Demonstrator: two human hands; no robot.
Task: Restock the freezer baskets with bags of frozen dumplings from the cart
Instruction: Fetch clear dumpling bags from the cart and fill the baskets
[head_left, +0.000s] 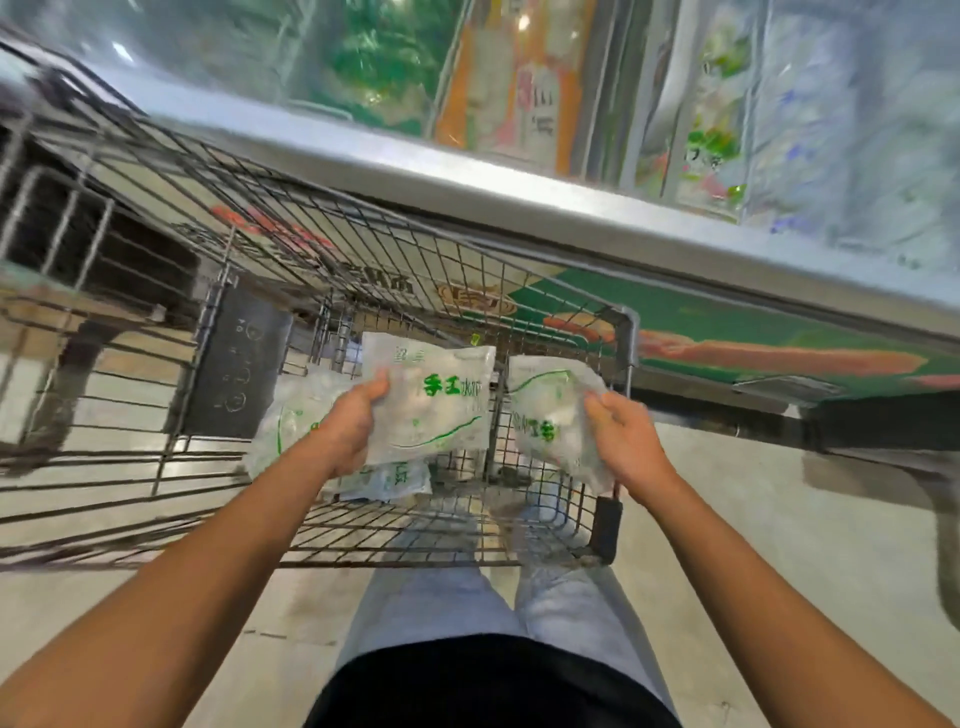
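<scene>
Dumpling bags (436, 400) gripped above cart (311, 291), one per hand (347, 426).

Two hands (353, 421) (626, 441), four dumpling bags (431, 400) (556, 415) (291, 415) (389, 480), one wire cart (363, 291), one freezer (519, 197)

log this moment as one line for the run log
phase: pick from cart | left hand: holds dumpling bag | right hand: holds second bag | cart: more bags inside | freezer: not yet reached

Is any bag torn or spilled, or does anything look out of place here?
Nothing stands out. The left hand and right hand each hold one intact dumpling bag above the cart; nothing spilled.
</scene>
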